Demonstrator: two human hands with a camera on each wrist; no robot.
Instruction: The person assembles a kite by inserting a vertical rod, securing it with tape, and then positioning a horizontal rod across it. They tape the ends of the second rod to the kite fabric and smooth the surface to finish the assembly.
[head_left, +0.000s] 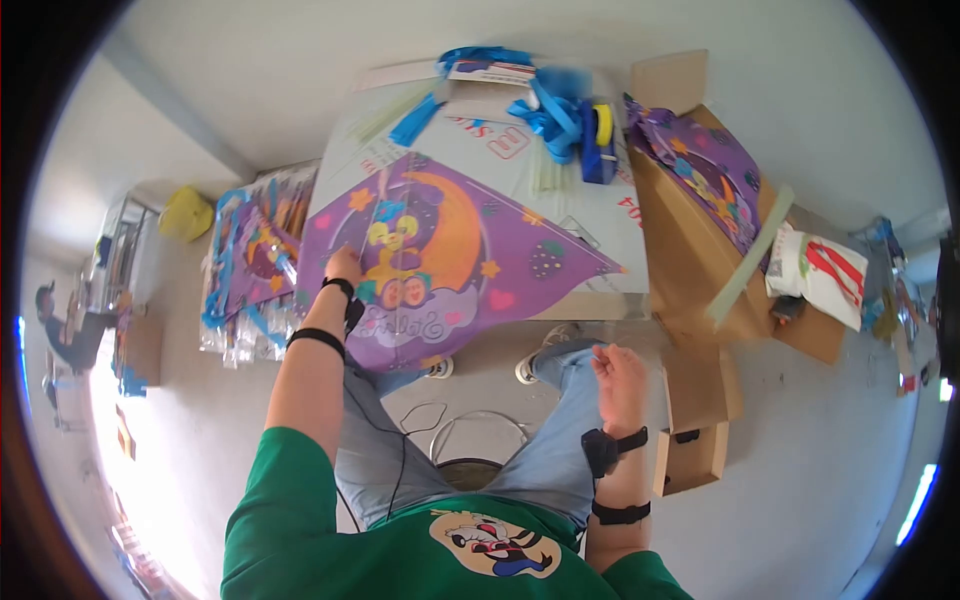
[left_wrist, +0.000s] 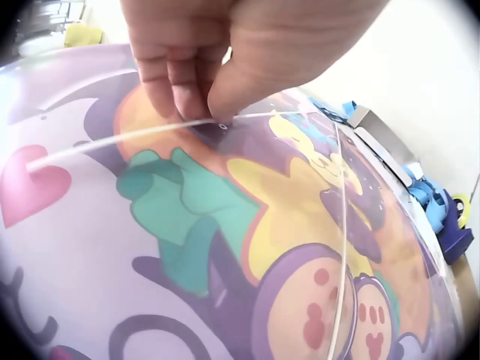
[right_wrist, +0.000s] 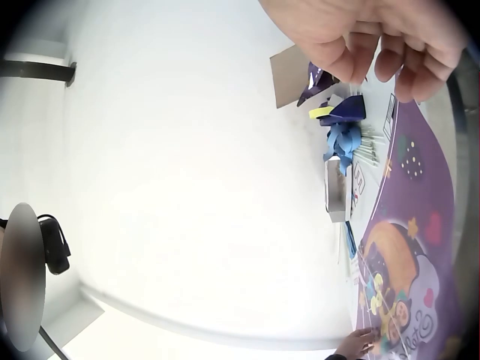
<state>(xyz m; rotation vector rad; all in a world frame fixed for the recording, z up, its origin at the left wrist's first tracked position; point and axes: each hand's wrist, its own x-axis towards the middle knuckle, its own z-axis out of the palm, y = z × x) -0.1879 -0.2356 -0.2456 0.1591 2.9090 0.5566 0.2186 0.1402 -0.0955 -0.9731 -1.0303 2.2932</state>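
Note:
A purple kite-shaped sheet [head_left: 515,275], printed with a moon and a yellow cartoon animal, lies over the table and hangs past its front edge. Thin white rods cross it; one rod [left_wrist: 82,148] runs to the fingertips of my left hand [head_left: 343,268], which pinch it against the printed sheet in the left wrist view [left_wrist: 240,52]. My right hand [head_left: 621,385] hovers over the right thigh, off the table's front edge, its fingers loosely bent and holding nothing. In the right wrist view this hand [right_wrist: 382,37] appears above the sheet's pointed end [right_wrist: 409,112].
Blue ribbon [head_left: 550,120], a blue tape dispenser [head_left: 599,160] and a small box [head_left: 488,98] are at the table's back. Packaged kites [head_left: 255,265] hang at the left. On the right stand a large carton [head_left: 690,250] holding another purple sheet [head_left: 710,170], and a white bag [head_left: 815,275].

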